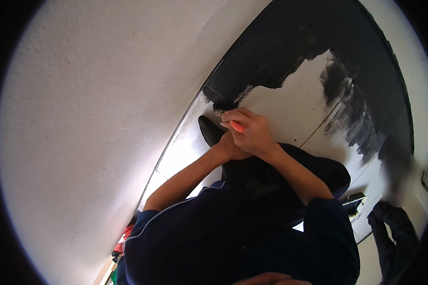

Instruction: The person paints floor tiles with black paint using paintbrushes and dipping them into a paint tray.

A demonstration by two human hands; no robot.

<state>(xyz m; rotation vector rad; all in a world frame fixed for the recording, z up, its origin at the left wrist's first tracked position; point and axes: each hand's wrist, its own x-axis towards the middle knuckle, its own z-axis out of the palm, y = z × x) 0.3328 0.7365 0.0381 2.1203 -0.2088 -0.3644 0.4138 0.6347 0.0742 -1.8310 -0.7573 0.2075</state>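
Note:
My right hand (pixel 252 133) is closed around a paintbrush with an orange handle (pixel 236 126). The brush tip (pixel 218 114) touches or hovers just over the edge of a black painted patch (pixel 227 104), beside the foot of the wall; which of the two I cannot tell. Just below it, my left hand (pixel 234 147) lies against the right hand near the wrist, its fingers mostly hidden. A dark shoe (pixel 209 130) is close to the left of both hands. Black paint (pixel 299 38) covers the far part of the pale tiled floor (pixel 285 107), with ragged, streaky borders.
A white wall (pixel 90 104) rises along the left. My bent knee (pixel 335 171) is at the right of my hands. Beyond it sits a small open rectangular container (pixel 354 206). A person in dark clothes (pixel 390 228) is partly visible at the right. Red items (pixel 123 237) lie at lower left.

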